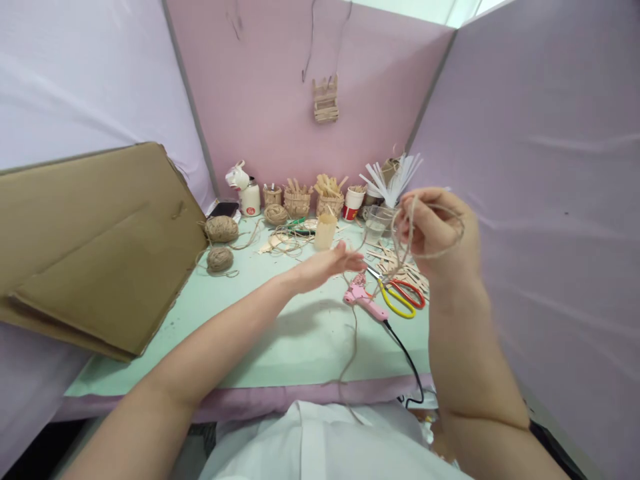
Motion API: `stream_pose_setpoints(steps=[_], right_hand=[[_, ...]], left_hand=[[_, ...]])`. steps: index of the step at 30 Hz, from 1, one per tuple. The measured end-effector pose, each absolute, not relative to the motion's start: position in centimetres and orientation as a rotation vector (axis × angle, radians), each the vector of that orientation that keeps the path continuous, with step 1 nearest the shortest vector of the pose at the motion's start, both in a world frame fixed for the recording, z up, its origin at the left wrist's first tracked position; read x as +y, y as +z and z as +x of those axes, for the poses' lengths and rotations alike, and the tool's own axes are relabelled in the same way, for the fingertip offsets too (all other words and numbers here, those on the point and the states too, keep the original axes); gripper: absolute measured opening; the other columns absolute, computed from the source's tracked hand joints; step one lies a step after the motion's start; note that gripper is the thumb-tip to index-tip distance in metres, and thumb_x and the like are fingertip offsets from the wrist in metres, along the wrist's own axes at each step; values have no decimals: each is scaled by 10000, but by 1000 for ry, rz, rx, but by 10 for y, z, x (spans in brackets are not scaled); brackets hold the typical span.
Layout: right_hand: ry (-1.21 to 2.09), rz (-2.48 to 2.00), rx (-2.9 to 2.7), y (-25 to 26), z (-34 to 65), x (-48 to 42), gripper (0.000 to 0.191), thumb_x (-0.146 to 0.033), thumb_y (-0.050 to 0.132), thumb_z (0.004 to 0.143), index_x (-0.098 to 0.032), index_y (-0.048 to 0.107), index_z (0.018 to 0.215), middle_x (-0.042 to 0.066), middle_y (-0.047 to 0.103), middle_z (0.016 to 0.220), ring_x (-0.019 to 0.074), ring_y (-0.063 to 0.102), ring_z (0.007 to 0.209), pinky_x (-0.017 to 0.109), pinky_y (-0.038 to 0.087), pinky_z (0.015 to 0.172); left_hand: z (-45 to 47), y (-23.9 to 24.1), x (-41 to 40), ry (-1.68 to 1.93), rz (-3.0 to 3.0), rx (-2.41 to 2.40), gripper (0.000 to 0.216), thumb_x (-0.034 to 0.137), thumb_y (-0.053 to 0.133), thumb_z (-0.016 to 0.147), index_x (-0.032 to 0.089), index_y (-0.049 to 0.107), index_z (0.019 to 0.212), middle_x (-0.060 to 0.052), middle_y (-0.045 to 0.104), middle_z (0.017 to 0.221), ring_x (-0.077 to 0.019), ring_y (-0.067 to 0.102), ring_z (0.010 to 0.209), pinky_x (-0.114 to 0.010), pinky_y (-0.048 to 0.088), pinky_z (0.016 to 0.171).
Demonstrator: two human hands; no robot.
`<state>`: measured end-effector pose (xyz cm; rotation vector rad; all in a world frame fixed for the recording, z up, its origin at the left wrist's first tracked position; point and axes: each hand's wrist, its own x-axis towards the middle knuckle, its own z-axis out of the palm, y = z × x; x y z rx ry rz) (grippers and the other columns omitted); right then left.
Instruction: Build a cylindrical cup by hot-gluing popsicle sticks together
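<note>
Fingers of right hand [434, 230] hold thin tan twine [353, 333] — looped, dangling.

Jute twine [407, 233] looped around raised right hand [433, 230] (left hand [327, 263] outstretched)

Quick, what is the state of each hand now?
Left hand: open, flat, touching the twine.
Right hand: closed, holding loops of the twine.

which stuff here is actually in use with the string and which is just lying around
In use:
right hand, wound with thin brown jute twine
left hand, open, reaching toward the twine

Lying about:
pink glue gun
yellow-and-red-handled scissors
two jute twine balls
folded brown cardboard sheet
</note>
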<state>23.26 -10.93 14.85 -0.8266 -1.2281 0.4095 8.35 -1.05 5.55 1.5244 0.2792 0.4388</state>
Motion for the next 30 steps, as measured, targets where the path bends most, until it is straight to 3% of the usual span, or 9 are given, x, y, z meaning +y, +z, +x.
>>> stream_pose_setpoints(steps=[5,9,12,14,18,21,24,27,30], right_hand=[[327,-874,-1102,202,260,-71,137,-310,648,816,-254,530,774,-88,487,599,57,436,484,192,305,429],[278,-873,-894,234,299,-65,131,-247,599,845,-269,480,794,-77,509,709,32,476,544,178,333,492],[190,-840,-800,235,309,-69,169,-196,629,815,-249,478,758,-91,519,664,29,478,506,192,305,477],[220,-855,-853,223,296,-70,171,-189,666,781,-237,506,744,-93,537,631,36,490,495,190,292,457],[312,-927,-1171,172,227,-57,60,-217,655,792,-213,597,777,-69,576,636,73,528,508,193,390,450],[331,-1099,-1457,118,168,-45,62,-207,559,861,-199,620,848,-18,650,788,99,592,622,226,486,569],[369,-1367,-2073,69,140,-50,233,-95,576,815,-182,622,1026,46,680,997,163,636,908,288,506,798],[332,-1484,-2276,44,151,-75,420,-82,642,775,-189,573,1175,86,652,1128,216,614,1034,318,488,861],[52,-1896,-2183,41,181,-106,315,-209,607,864,-151,558,1169,144,618,1150,277,583,1078,374,468,880]], left_hand=[[56,41,-60,-24,1416,-79,512,615,615,783,230,608,1119,-65,704,824,-233,655,883,-410,447,914],[16,51,-53,-226,1526,144,320,531,667,776,223,661,865,53,437,514,-110,408,504,-336,485,703],[-17,94,-11,141,1665,564,378,578,648,760,201,630,774,17,466,596,-105,398,519,-283,389,529],[-32,131,27,676,1653,726,380,568,549,831,198,573,747,45,281,523,-88,296,470,-253,317,491],[-36,171,85,1474,1774,1023,329,428,335,974,163,532,982,23,435,657,-95,501,653,-293,426,711],[-32,148,97,1177,2168,1371,279,317,452,921,93,536,1064,-71,607,906,-192,597,903,-392,447,849],[-31,102,90,583,2511,1664,512,248,672,693,127,535,1171,-163,601,1175,-351,541,1154,-449,424,964],[-33,64,73,397,2619,1639,618,246,583,733,134,445,1325,-187,516,1348,-362,478,1258,-469,395,1014],[-30,46,55,440,2623,1512,615,268,524,771,143,418,1364,-168,516,1358,-335,458,1285,-463,376,1038]])
